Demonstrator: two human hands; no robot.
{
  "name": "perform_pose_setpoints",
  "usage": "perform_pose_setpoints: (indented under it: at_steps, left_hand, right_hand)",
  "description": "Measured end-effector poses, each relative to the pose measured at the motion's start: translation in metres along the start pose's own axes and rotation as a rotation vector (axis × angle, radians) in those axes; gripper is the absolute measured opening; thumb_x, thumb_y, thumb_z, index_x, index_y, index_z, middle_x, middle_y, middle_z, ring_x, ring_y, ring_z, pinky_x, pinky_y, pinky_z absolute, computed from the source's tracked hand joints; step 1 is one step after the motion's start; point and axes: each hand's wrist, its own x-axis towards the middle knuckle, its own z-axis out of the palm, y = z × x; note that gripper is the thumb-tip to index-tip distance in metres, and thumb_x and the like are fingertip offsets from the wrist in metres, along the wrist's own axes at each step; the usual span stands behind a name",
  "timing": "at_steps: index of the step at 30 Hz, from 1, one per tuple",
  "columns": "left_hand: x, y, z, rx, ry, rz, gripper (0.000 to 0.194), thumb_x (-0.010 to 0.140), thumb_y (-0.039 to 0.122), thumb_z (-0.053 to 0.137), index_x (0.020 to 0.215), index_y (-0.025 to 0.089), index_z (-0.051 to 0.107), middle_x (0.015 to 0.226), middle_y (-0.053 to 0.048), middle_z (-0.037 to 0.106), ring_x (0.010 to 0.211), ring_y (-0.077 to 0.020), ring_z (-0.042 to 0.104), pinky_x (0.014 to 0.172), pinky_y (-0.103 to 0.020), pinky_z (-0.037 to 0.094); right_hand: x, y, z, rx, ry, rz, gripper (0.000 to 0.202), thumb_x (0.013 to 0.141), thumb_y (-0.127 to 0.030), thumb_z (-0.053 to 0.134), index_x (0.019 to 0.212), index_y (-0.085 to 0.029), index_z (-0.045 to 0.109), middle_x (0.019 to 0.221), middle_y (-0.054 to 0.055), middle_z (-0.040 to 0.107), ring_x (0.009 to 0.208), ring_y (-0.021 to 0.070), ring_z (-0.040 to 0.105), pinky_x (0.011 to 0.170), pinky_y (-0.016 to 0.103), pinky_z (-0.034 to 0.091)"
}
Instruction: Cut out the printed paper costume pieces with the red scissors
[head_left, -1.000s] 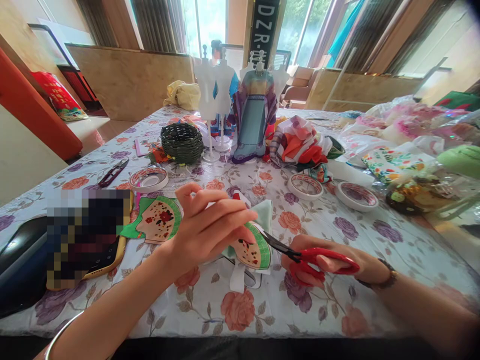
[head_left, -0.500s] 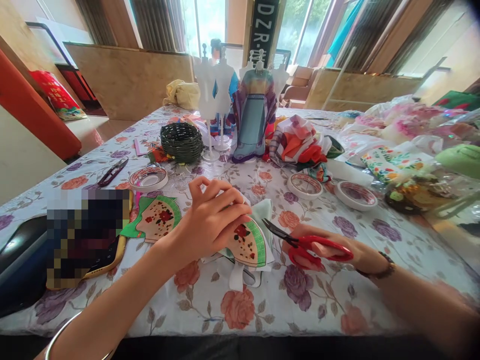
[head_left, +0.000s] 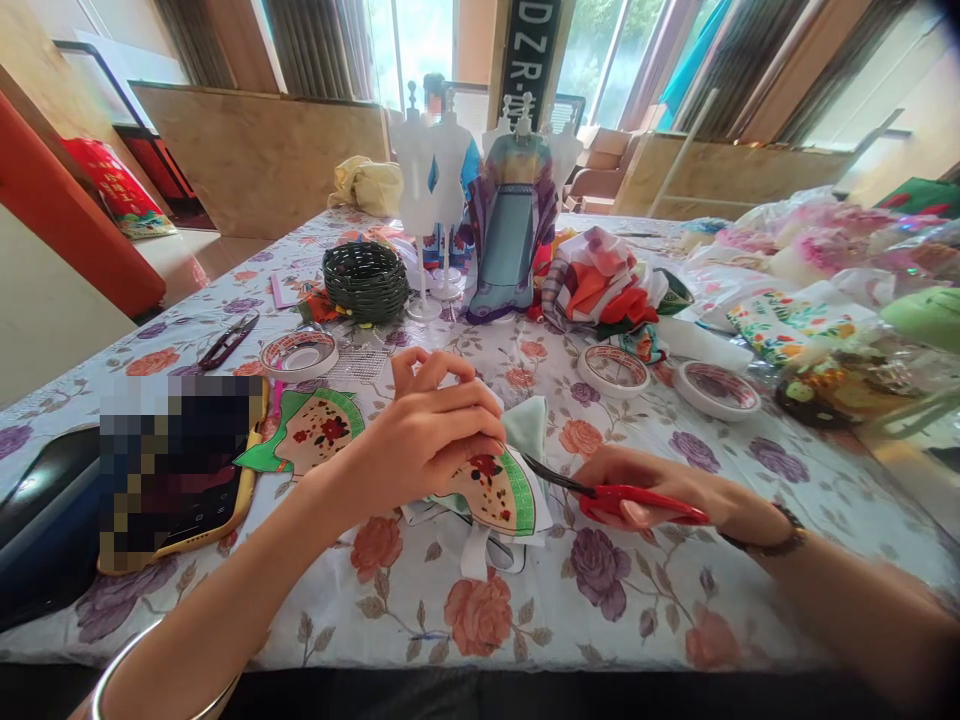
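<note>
While the left hand (head_left: 439,420) is apparently pinching the printed cloth (head_left: 501,500) just left of the scissors (head_left: 611,497), likely steadying it, the right hand (head_left: 667,475) is gripping them, seemingly to guide the blades (head_left: 555,475).

On the table (head_left: 585,630), a phone (head_left: 221,505) lies left of the cloth (head_left: 520,505) under the left hand (head_left: 427,425); right of this cloth, scissors (head_left: 622,499) are in the right hand (head_left: 671,475); behind, a basket (head_left: 366,297) stands left of mannequins (head_left: 415,185).
</note>
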Motion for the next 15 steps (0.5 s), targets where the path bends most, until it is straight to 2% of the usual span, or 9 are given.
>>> perform_pose_setpoints:
  at_steps: [4,11,15]
  left_hand:
    - [0.0005,-0.0012,-0.0014,-0.01,0.006,0.014,0.017,0.094,0.017,0.054,0.082,0.018,0.066,0.087,-0.001,0.071,0.091,-0.0166,0.055,0.088,-0.032,0.043]
    - [0.0019,0.0011,-0.0015,-0.064,0.033,0.018,0.012,0.09,0.016,0.06,0.082,0.019,0.068,0.083,0.0,0.07,0.088,-0.0158,0.054,0.091,-0.032,0.044]
    - [0.002,0.001,-0.0005,-0.063,0.063,0.031,0.01,0.089,0.016,0.061,0.082,0.019,0.069,0.08,0.0,0.07,0.09,-0.0163,0.053,0.093,-0.032,0.045]
  right_hand:
    - [-0.0018,-0.0032,0.0017,0.038,0.038,0.013,0.066,0.08,-0.08,0.044,0.079,-0.016,0.061,0.069,0.0,0.042,0.063,0.0122,0.039,0.054,0.024,0.035]
    - [0.0017,-0.0053,0.0062,0.192,-0.067,0.014,0.064,0.077,-0.08,0.049,0.071,-0.017,0.053,0.06,-0.005,0.032,0.054,0.0088,0.028,0.051,0.024,0.026]
    - [0.0002,-0.0045,0.0097,0.233,-0.066,0.014,0.062,0.079,-0.079,0.05,0.07,-0.017,0.049,0.061,-0.004,0.034,0.057,0.0096,0.029,0.054,0.026,0.026]
